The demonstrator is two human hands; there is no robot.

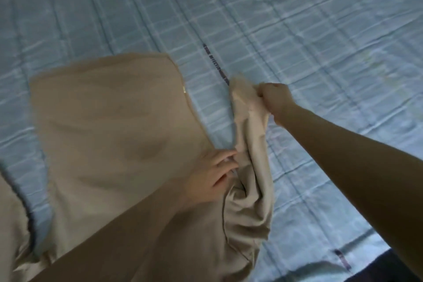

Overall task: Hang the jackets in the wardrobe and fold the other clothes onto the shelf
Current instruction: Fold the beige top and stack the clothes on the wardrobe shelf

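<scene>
Soft beige cotton garment (109,121) lies flat on pale blue checked bedspread (297,30). Left hand (214,174) open, fingers pinning the fold line; right hand (274,98) closed on the sleeve end. Keep pin firm & pull sleeve taut w/ no bunching, then lay it across.

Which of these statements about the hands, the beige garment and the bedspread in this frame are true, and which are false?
1. The right hand grips a bunched end of the beige garment. True.
2. The left hand is raised clear of the cloth. False: it rests flat on the garment, fingers spread near the middle.
3. The garment lies on a light blue checked bedspread. True.
4. The garment is already folded into a compact square. False: one broad part lies spread flat and the gripped part is rumpled.
5. A hanger lies beside the garment. False: no hanger is in view.
</scene>
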